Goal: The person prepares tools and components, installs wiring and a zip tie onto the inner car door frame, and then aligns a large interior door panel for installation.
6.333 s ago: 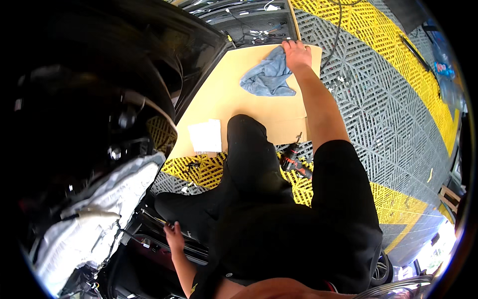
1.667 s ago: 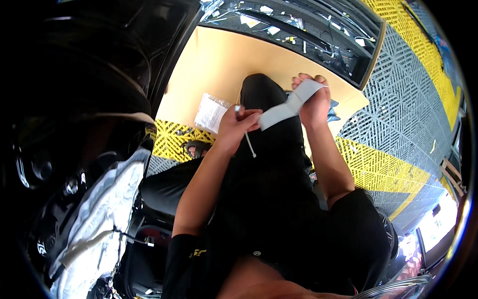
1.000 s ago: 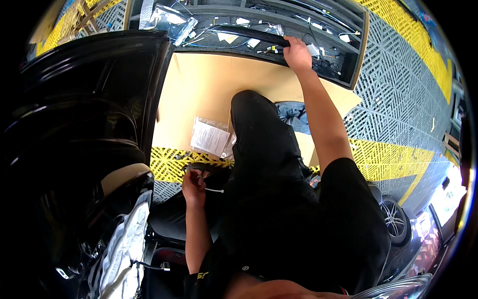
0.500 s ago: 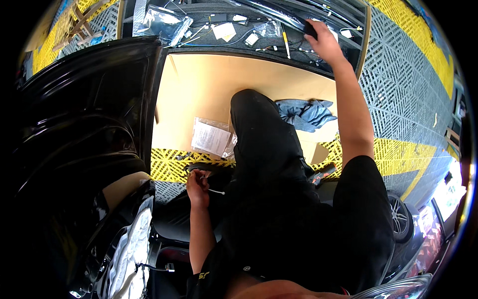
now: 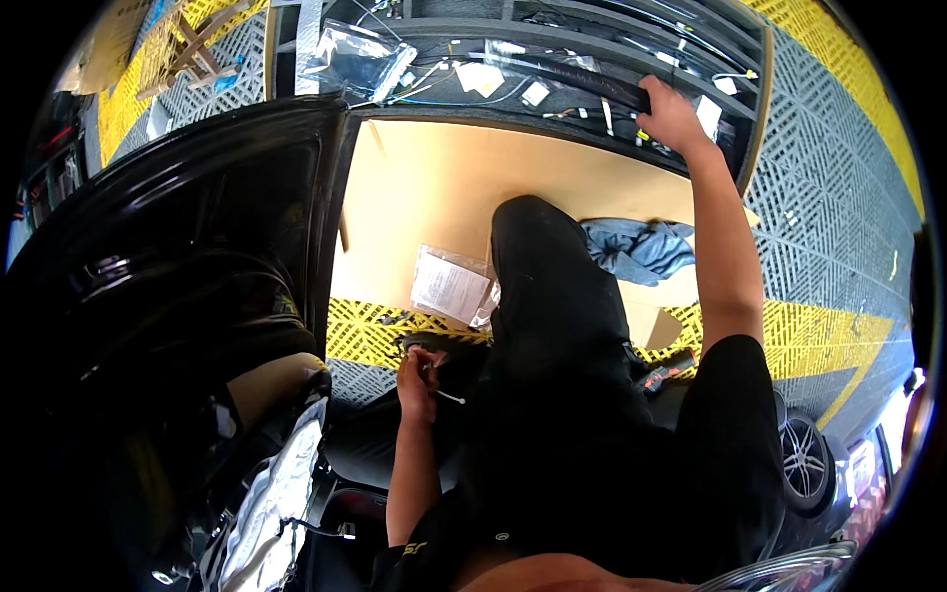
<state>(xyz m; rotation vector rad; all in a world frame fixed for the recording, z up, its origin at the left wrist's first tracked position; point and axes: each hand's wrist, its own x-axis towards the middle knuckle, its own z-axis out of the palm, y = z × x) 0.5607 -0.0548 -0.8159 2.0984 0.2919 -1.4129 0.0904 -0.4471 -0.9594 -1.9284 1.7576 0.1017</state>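
My right hand [image 5: 673, 116] reaches far forward, its fingers closed around the right end of a long black strip [image 5: 582, 79] wrapped in clear plastic. The strip lies across the dark padded box [image 5: 464, 116], above white connectors, cables and small white cards. Low and to the left, beside my bent leg, my left hand [image 5: 417, 385] is closed in a pinch. A thin white stem with a small round tip [image 5: 453, 399] sticks out from it; the rest of that piece is hidden by the fingers.
A cardboard sheet [image 5: 395, 187] lies between me and the box, with a bagged paper sheet [image 5: 449, 286] and a blue cloth [image 5: 636, 249] on it. At left stands a glossy black car panel [image 5: 197, 237]. An orange and black tool [image 5: 671, 370] lies right of my leg.
The strip has come slightly nearer to me with my right hand, and its left end has dropped lower. My left hand keeps its pinch. The whole view has shifted a little.
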